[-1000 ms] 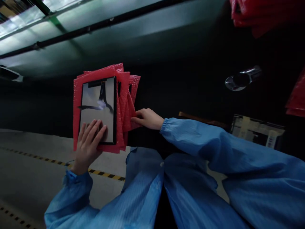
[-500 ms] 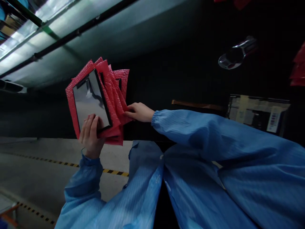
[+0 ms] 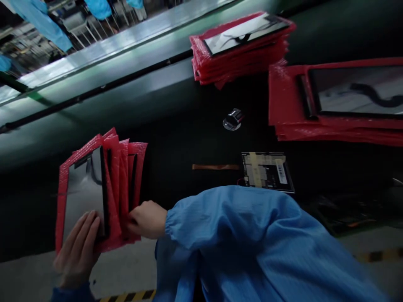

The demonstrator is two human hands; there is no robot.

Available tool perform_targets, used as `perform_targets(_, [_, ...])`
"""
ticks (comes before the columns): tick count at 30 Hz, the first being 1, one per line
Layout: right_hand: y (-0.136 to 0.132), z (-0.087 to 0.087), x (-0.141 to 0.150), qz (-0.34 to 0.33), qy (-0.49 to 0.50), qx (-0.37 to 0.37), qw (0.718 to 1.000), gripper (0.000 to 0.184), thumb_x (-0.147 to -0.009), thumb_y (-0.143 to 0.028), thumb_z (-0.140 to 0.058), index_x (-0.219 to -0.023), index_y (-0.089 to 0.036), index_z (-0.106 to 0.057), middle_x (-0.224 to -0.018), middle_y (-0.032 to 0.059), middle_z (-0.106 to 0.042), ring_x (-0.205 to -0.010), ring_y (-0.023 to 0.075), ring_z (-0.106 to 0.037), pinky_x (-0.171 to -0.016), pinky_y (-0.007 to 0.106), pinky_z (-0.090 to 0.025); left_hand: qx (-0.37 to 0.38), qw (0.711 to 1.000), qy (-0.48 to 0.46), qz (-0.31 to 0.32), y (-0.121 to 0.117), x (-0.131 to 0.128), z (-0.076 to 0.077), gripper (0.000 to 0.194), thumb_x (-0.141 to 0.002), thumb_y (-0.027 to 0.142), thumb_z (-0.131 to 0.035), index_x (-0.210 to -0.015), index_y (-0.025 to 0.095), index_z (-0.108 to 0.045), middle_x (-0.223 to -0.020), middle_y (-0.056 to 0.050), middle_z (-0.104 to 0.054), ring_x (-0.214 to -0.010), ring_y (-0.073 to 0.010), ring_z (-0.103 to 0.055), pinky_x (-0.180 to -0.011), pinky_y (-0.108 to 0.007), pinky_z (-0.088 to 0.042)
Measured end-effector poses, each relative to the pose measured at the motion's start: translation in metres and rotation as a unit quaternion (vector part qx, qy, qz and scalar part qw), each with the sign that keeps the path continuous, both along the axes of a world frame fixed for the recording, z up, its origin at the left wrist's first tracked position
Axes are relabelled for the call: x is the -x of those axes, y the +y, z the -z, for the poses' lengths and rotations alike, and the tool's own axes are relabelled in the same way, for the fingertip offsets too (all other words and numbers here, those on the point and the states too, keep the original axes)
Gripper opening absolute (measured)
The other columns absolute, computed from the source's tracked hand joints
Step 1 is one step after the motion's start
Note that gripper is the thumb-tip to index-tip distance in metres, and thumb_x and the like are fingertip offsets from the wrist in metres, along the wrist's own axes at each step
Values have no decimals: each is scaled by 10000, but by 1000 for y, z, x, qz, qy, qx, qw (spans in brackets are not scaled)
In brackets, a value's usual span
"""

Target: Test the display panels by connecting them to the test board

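Note:
A fanned stack of red bubble-wrap sheets with dark-edged panels between them lies at the left, near the table's front edge. On top is a flat, mirror-like screen panel. My left hand grips the stack's near edge, its fingers pressed on the panel and its thumb hidden. At the right side of the stack, my right hand pinches the edge of the red bubble wrap; its fingertips are partly hidden and blurred.
A brown ribbon cable and an opened tablet-like device lie right of the stack on the black table. Behind them sits a clear, shiny curved piece. Two more red-wrapped panel stacks, one far and one right, stand beyond.
The view has swung right, bringing two more red-wrapped stacks into sight. Both hands stay at the fanned stack, the right one still at its right-hand edge.

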State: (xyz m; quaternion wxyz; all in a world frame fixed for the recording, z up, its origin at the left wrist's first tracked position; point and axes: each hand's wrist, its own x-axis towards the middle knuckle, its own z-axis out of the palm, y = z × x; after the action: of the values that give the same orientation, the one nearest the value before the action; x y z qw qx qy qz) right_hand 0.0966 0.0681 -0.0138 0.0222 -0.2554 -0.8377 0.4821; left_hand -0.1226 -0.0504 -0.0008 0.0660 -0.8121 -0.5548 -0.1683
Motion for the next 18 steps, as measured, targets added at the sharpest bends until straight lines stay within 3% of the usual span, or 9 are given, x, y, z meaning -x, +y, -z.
perform_targets(3, [-9, 8, -3, 0, -13, 19, 1000, 250, -906, -311, -581, -844, -133, -746, -899, 163, -758, -833, 293, -732, -623, 311, -491, -7, 994, 91, 62, 1, 0, -12, 730, -875, 102, -584, -1547, 218, -324, -1574, -50, -378, -1432, -238, -381, -1225, -361, -280])
perform_targets(5, [-3, 14, -11, 3, -1, 39, 999, 197, -866, -279, -631, -783, -132, -732, -849, 152, -754, -824, 297, -731, -650, 321, -505, 118, 990, 66, 37, 2, 6, -32, 767, -868, 181, -611, -1559, 277, -290, -1606, -40, -312, -1442, -287, -356, -1208, -446, -315])
perform_targets(7, [10, 20, -22, 22, 30, 68, 997, 184, -841, -323, -670, -796, -153, -724, -816, 101, -750, -799, 263, -727, -674, 310, -518, 270, 963, 7, -10, 6, 24, -55, 807, -812, 349, -696, -1533, 356, -335, -1611, -31, -303, -1415, -372, -381, -1115, -546, -430])
perform_targets(9, [29, 24, -28, 86, 68, 93, 990, 258, -876, -369, -634, -1002, -154, -702, -959, 89, -748, -877, 227, -715, -747, 296, -538, 278, 947, -123, -105, 17, 52, -71, 847, -730, 503, -736, -1495, 429, -380, -1587, 6, -358, -1407, -422, -371, -1033, -598, -492])
perform_targets(10, [39, 26, -28, 133, 87, 101, 982, 336, -919, -361, -576, -1161, -137, -642, -1101, 107, -722, -974, 214, -695, -825, 294, -538, 271, 923, -201, -186, 27, 68, -74, 855, -747, 551, -702, -1511, 443, -333, -1603, 28, -321, -1431, -417, -326, -1079, -627, -428])
perform_targets(12, [55, 29, -20, 226, 127, 106, 960, 464, -986, -291, -439, -1406, -95, -424, -1380, 152, -571, -1211, 183, -588, -1020, 287, -468, 221, 867, -300, -331, 54, 93, -69, 763, -795, 622, -636, -1483, 381, -412, -1587, 12, -366, -1449, -381, -311, -1194, -590, -238])
perform_targets(13, [61, 30, -12, 263, 147, 107, 948, 500, -1005, -261, -375, -1471, -89, -316, -1472, 156, -481, -1309, 166, -509, -1100, 284, -403, 240, 825, -351, -373, 70, 102, -61, 772, -796, 622, -647, -1476, 325, -432, -1583, -5, -377, -1461, -351, -299, -1219, -531, -200])
perform_targets(16, [67, 31, 20, 332, 197, 116, 915, 535, -1038, -252, -218, -1552, -150, -113, -1575, 110, -345, -1462, 141, -309, -1210, 322, -259, 271, 757, -424, -417, 111, 108, -33, 715, -837, 668, -554, -1366, 187, -527, -1309, -98, -662, -1223, -357, -597, -1055, -525, -483])
perform_targets(18, [67, 30, 41, 357, 214, 126, 900, 558, -1046, -280, -170, -1572, -191, -7, -1588, 91, -326, -1495, 163, -244, -1227, 386, -228, 268, 750, -429, -427, 126, 104, -18, 630, -817, 678, -575, -1147, 145, -630, -994, -102, -764, -1005, -341, -708, -900, -482, -589])
